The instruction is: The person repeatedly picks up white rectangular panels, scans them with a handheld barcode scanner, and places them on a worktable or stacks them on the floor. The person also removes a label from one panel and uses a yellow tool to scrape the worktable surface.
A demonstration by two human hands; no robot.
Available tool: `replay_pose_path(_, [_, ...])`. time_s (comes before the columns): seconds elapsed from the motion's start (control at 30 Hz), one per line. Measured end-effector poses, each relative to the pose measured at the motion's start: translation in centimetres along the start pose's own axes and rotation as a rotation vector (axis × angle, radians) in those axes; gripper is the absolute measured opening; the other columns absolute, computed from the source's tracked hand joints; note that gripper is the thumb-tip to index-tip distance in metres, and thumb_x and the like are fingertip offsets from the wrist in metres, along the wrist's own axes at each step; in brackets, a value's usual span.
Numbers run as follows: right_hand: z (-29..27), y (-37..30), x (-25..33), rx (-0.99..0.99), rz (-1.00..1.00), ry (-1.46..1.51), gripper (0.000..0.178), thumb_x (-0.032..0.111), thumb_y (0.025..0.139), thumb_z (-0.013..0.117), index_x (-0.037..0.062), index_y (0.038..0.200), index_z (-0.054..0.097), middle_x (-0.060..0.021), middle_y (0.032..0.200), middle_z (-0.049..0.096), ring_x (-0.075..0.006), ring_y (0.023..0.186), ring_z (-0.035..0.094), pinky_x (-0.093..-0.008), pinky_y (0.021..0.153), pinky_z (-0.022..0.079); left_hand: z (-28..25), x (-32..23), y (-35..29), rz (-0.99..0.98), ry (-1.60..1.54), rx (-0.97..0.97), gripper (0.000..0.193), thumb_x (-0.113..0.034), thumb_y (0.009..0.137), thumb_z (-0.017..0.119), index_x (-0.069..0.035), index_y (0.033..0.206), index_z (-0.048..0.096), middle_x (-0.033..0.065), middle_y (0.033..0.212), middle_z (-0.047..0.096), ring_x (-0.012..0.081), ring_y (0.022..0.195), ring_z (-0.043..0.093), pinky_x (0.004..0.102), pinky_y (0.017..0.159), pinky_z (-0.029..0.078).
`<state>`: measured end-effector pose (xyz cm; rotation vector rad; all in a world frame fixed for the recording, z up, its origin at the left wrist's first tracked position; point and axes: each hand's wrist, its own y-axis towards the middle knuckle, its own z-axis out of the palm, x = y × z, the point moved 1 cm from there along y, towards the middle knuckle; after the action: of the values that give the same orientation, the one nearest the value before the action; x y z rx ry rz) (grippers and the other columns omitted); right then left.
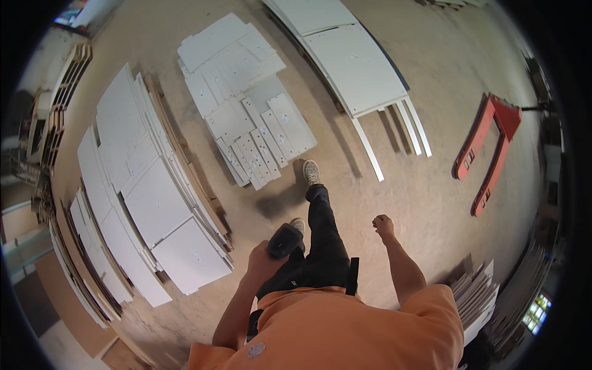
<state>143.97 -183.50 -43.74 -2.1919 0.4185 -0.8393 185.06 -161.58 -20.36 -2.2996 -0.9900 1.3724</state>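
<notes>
My left hand (264, 262) is closed around a black handheld scanner (285, 241) with a rounded head, held in front of my left thigh. The fingers under it are mostly hidden. Out to the right, away from my body, hangs my right hand (383, 227), its fingers curled loosely with nothing visible in them. Beyond my feet lie low stacks of white panels (216, 74), with narrower drilled strips (256, 154) on their near end.
To the left are longer stacks of white boards (157, 197). More white panels (351, 61) lie ahead right, with strips (369, 151) jutting toward me. A red pallet jack (493, 139) stands on the right. Leaning boards (478, 299) are at the lower right.
</notes>
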Motion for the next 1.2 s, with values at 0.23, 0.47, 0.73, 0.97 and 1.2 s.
replay_pose_path(0.23, [5.0, -27.3, -21.8, -0.14, 0.433, 0.39, 0.026, 0.02, 0.084, 0.061, -0.002, 0.096, 0.068, -0.0114, 0.083, 0.07, -0.0196, 0.069, 0.066, -0.034, 0.059, 0.053, 6.8, -6.2, -6.1, 0.356, 0.165, 0.38, 0.038, -0.025, 0.07, 0.082, 0.001, 0.093, 0.067, 0.0219, 0.086, 0.069, 0.039, 0.085, 0.068, 0.0438, 0.071, 0.053])
replay_pose_path(0.47, [16.0, -44.9, -37.9, -0.208, 0.74, 0.558, 0.031, 0.028, 0.08, 0.065, -0.0016, 0.085, 0.072, -0.0151, 0.072, 0.07, -0.0253, 0.062, 0.068, -0.0381, 0.063, 0.054, 23.0, -11.2, -14.8, 0.756, 0.515, 0.78, 0.024, -0.018, 0.073, 0.076, 0.004, 0.081, 0.068, 0.0118, 0.064, 0.065, 0.0207, 0.061, 0.064, 0.0378, 0.06, 0.05])
replay_pose_path(0.73, [17.9, -53.6, -51.9, -0.725, 0.863, 1.009, 0.036, 0.033, 0.079, 0.064, 0.0018, 0.096, 0.073, -0.021, 0.089, 0.071, -0.0368, 0.09, 0.068, -0.0444, 0.082, 0.054, 47.5, -17.2, -33.9, 0.927, 0.854, 1.052, 0.024, -0.018, 0.073, 0.071, 0.004, 0.077, 0.064, 0.0135, 0.062, 0.062, 0.0227, 0.058, 0.062, 0.0393, 0.06, 0.049])
replay_pose_path(0.97, [11.2, -61.5, -67.7, -0.935, 1.006, 1.513, 0.025, 0.026, 0.083, 0.062, 0.0025, 0.089, 0.069, -0.01, 0.081, 0.07, -0.0156, 0.067, 0.066, -0.0312, 0.06, 0.052, 64.2, -19.4, -53.9, 1.142, 0.705, 1.353, 0.022, -0.015, 0.076, 0.072, 0.004, 0.082, 0.064, 0.0091, 0.066, 0.063, 0.0138, 0.061, 0.059, 0.0333, 0.058, 0.048])
replay_pose_path(1.2, [3.5, -63.0, -75.2, -1.232, 0.973, 1.814, 0.021, 0.02, 0.088, 0.061, 0.0037, 0.099, 0.067, -0.006, 0.087, 0.07, -0.0143, 0.072, 0.066, -0.0299, 0.059, 0.05, 79.8, -20.0, -64.0, 1.261, 0.895, 1.648, 0.028, -0.022, 0.076, 0.071, 0.001, 0.092, 0.066, 0.0189, 0.08, 0.069, 0.0364, 0.078, 0.068, 0.0416, 0.071, 0.052])
